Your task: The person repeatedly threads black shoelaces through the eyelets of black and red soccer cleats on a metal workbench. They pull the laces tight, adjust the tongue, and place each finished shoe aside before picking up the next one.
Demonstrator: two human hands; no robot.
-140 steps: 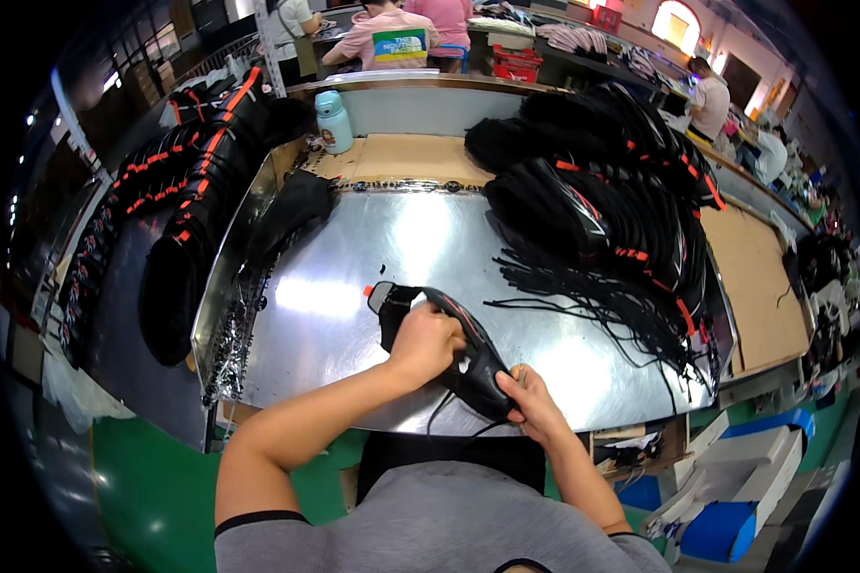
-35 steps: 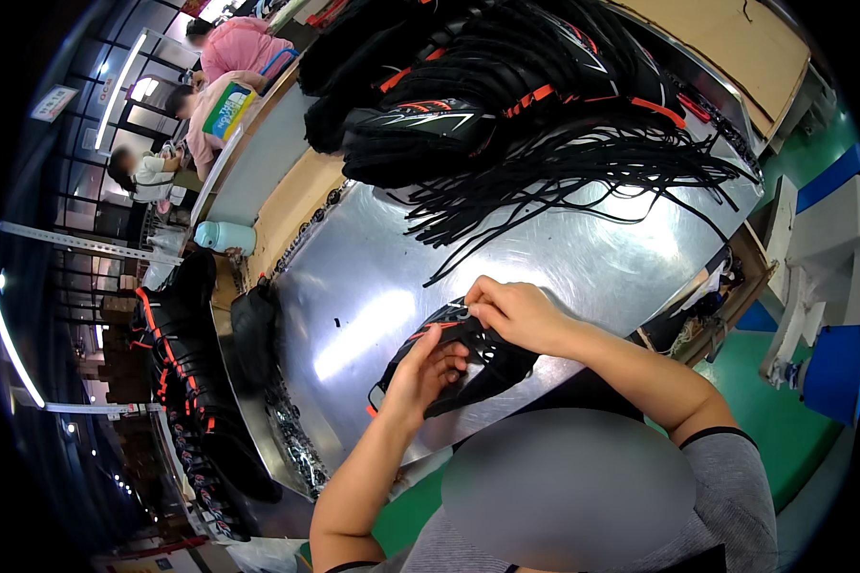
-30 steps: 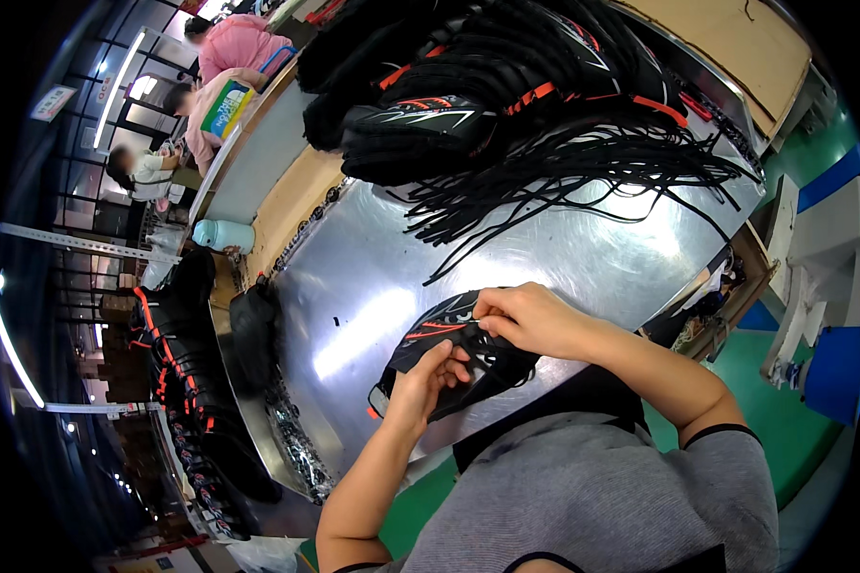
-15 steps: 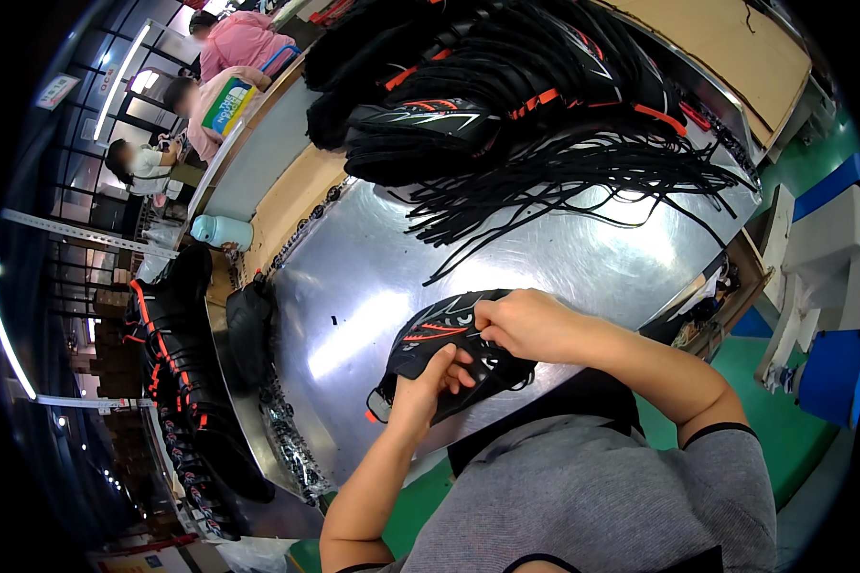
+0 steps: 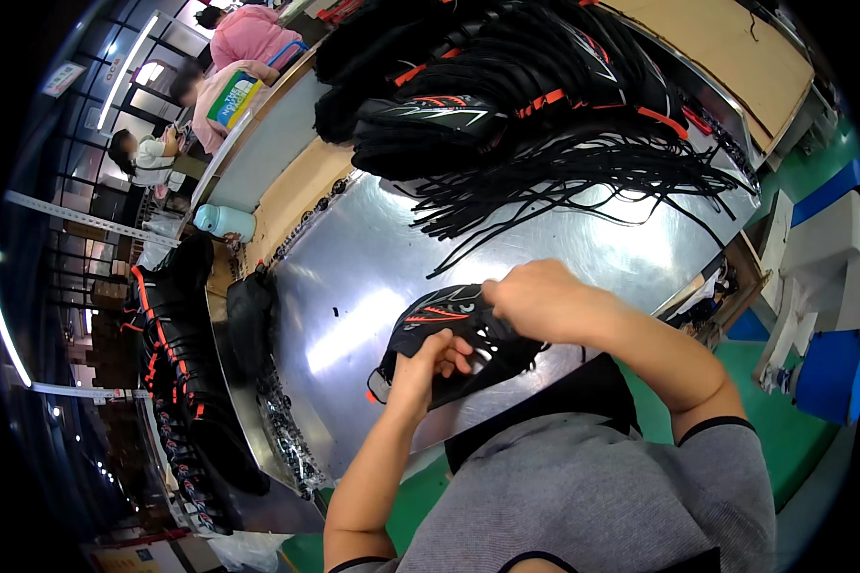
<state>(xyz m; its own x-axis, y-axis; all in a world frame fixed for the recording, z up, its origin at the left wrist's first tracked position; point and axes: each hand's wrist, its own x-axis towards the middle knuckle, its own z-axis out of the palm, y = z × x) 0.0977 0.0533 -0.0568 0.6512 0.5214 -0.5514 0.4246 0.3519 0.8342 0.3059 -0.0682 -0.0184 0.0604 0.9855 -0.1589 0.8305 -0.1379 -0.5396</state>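
Two bare hands are working at one black shoe upper (image 5: 440,313) with orange and silver markings, which is lying on one metal table (image 5: 354,329) near its six o'clock edge. The left hand (image 5: 428,368) is resting on the upper's side, fingers loosely curling; whether it is gripping cannot be told. The right hand (image 5: 545,301) is bunching its fingers narrowly at the eyelets, hiding anything between them. From this upper, one mass of black laces (image 5: 583,181) is lying at one o'clock, too tangled for counting; past it, a pile of uppers (image 5: 430,129) is overlapping uncountably. One light-blue bottle (image 5: 225,222) is lying toward ten o'clock in view. Beyond, toward eleven, three people (image 5: 258,38) are showing; one is wearing a coloured back panel (image 5: 234,98) carrying white lettering.
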